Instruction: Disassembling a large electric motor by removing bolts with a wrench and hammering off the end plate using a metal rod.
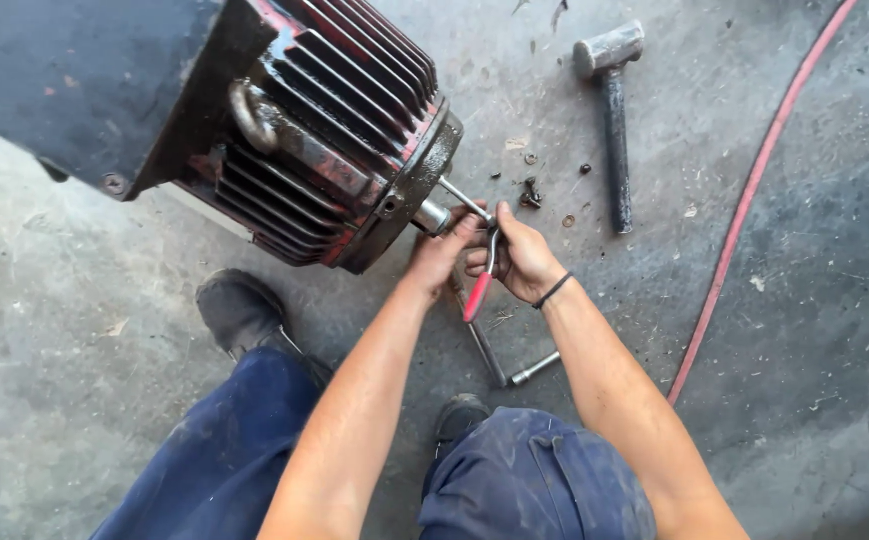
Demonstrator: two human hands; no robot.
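The right hand grasps red-handled metal pliers, just beside the end of the ribbed red-black electric motor. The left hand is clenched around the thin steel rod there.

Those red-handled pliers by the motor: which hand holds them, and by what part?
The right hand grips the pliers around the upper handles, red tips hanging free. The left hand pinches near their jaws, at the long bolt.

The motor is lying on the floor toward its far left; the hammer is lying far right of it; loose bolts are sitting between them; the hose is running along the right; an L-shaped wrench is lying nearer, below both hands.
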